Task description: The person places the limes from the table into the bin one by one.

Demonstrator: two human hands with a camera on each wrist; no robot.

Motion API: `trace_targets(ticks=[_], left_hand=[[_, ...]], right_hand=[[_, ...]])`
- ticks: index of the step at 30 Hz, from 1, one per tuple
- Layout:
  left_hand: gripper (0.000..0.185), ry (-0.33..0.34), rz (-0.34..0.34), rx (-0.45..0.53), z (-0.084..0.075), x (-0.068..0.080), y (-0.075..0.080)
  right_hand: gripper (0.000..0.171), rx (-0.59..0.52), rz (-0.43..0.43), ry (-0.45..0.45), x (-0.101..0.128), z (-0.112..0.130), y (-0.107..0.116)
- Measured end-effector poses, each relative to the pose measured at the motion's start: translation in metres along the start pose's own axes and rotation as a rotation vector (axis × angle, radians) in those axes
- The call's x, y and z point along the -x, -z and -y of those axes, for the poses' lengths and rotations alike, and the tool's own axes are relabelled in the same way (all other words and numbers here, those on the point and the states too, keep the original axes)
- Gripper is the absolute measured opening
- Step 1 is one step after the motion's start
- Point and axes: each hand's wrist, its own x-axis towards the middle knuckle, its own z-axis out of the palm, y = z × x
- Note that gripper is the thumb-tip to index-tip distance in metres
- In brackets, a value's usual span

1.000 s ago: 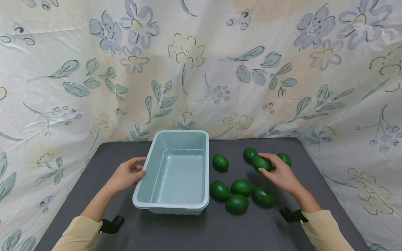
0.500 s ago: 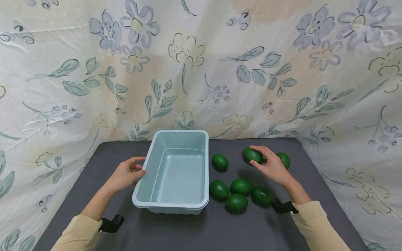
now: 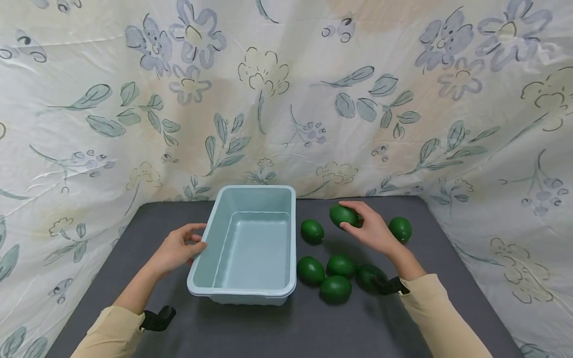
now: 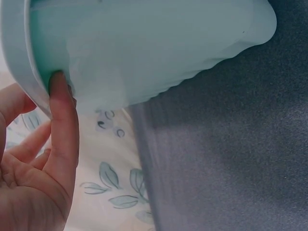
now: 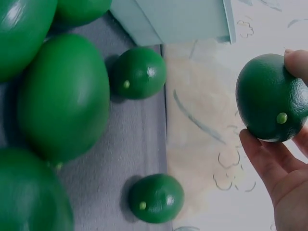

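Nearest me, I see four green limes (image 3: 335,289) clustered on the dark desk (image 3: 277,328), just right of the pale blue plastic tub (image 3: 243,293). My left grip (image 3: 175,250) rests on the tub's left rim, fingers relaxed, thumb over the edge. Farther back, my right grip (image 3: 373,231) holds one lime (image 3: 342,215) lifted above the desk, fingers curled round it, between two loose limes (image 3: 312,231).

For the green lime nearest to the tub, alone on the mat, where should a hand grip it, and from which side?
Grip the lone lime across its narrow middle, fingers on its two long sides, coming from above. It lies on its side with open mat around it, and the tub wall leaves less room on the left.
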Motion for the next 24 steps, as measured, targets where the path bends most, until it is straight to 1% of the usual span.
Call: trace_targets(ticks=[7, 11, 17, 24], left_hand=[[0.056, -0.008, 0.004, 0.01, -0.001, 0.001, 0.001], [0.056, -0.011, 0.008, 0.017, 0.0, 0.002, 0.0], [0.056, -0.003, 0.005, 0.015, -0.001, 0.002, 0.0], [0.056, 0.003, -0.003, 0.003, -0.003, 0.001, 0.0]], right_hand=[[0.052, -0.028, 0.026, 0.006, -0.011, 0.012, -0.008], [0.052, -0.043, 0.022, 0.021, -0.016, 0.019, -0.012], [0.051, -0.056, 0.017, 0.014, -0.024, 0.03, -0.016], [0.051, -0.089, 0.043, -0.007, -0.035, 0.043, -0.02]])
